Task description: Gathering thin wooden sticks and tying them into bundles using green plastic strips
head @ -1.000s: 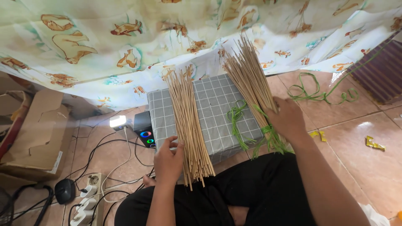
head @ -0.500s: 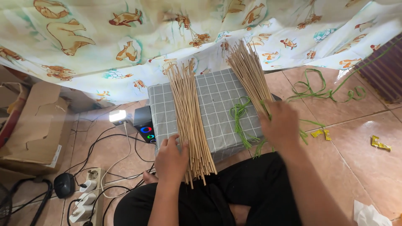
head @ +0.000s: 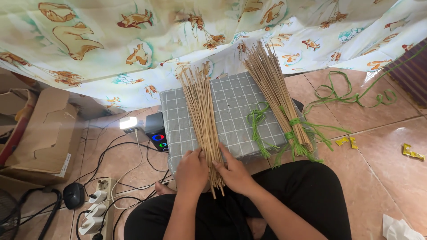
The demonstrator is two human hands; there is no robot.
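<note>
You are gripping a loose stick bundle (head: 203, 120) with your left hand (head: 191, 171) and right hand (head: 233, 171), both closing around its near end on the grey checked cushion (head: 233, 106). On the cushion's right side, a tied bundle (head: 278, 95) is lying finished, bound in green string (head: 293, 133); yours is looking unbound.

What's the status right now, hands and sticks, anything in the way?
Left hand and right hand clasp the loose stick bundle at its near end. Bundle lies on the grey checked cushion. Tied bundle apart, to the right. Nothing in the way.
</note>
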